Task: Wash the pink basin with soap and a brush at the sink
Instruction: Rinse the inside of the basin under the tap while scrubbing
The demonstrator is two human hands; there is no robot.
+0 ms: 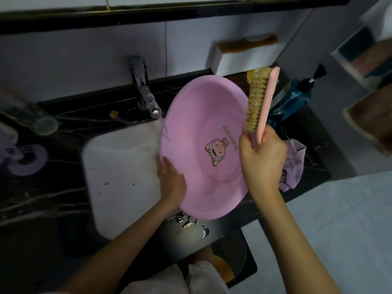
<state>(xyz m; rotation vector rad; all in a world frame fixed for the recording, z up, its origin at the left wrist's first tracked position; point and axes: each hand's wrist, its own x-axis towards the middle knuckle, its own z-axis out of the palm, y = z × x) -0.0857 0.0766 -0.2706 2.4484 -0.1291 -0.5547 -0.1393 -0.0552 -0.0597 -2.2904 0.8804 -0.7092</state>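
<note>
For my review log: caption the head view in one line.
Left hand steadies the tilted pink basin under the running faucet; right hand grips a pink brush.

The round pink plastic basin tilts over the right edge of the white rectangular sink, its left rim under the metal tap. A blue pump bottle stands to its right.

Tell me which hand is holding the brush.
The right hand grips the pink brush by its handle, raised beside the basin; the left hand holds the basin's lower rim instead.
</note>
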